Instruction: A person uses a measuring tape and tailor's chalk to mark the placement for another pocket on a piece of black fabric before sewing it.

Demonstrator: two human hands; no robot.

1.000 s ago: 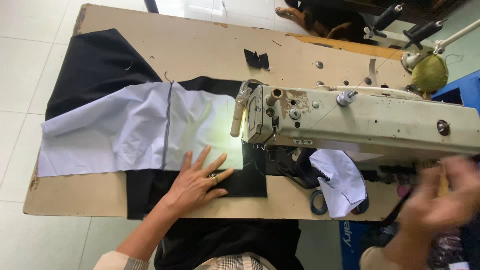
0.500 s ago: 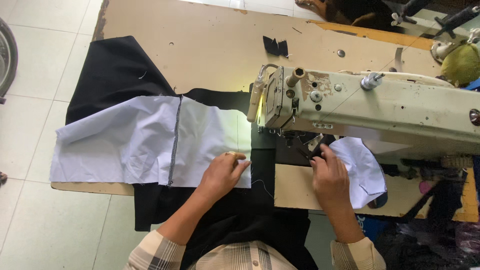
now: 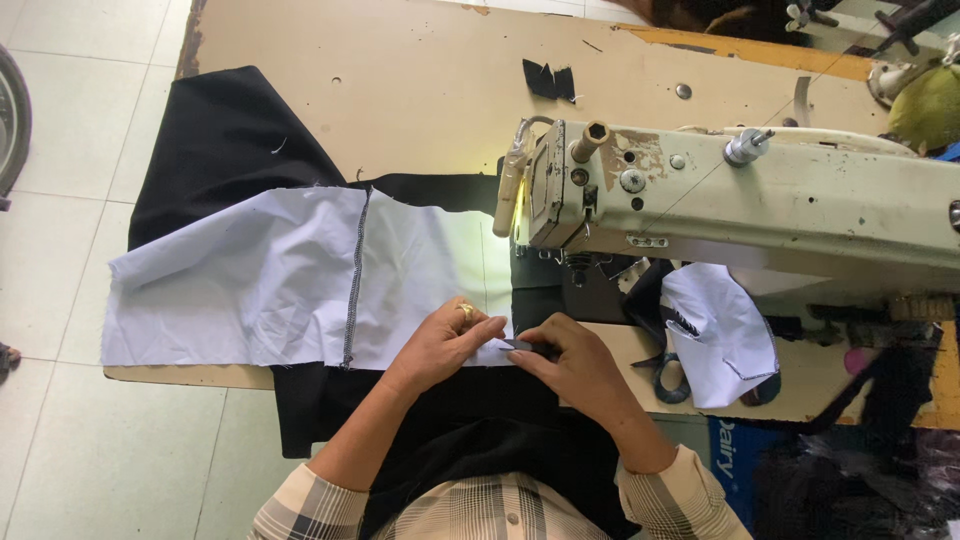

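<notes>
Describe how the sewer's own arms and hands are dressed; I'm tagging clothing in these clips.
Both forearms are bare up to sleeves pushed back near the elbows. The sleeves are beige plaid, crossed by darker and white lines, and belong to a buttoned shirt. The left hand wears a gold-coloured ring on one finger. The right hand shows no ring, watch or glove.

1. Blue package or bag point(image 3: 738, 455), below the near edge of the sewing table point(image 3: 420, 90), right of the person's right sleeve: a deep blue panel with white lettering, only its upper left part visible, the rest cut off by dark material.
2. Small metal plate label point(image 3: 648, 241), on the front face of the cream sewing machine point(image 3: 800, 200), near its lower edge: narrow, rectangular, silvery; markings too small to tell.
</notes>
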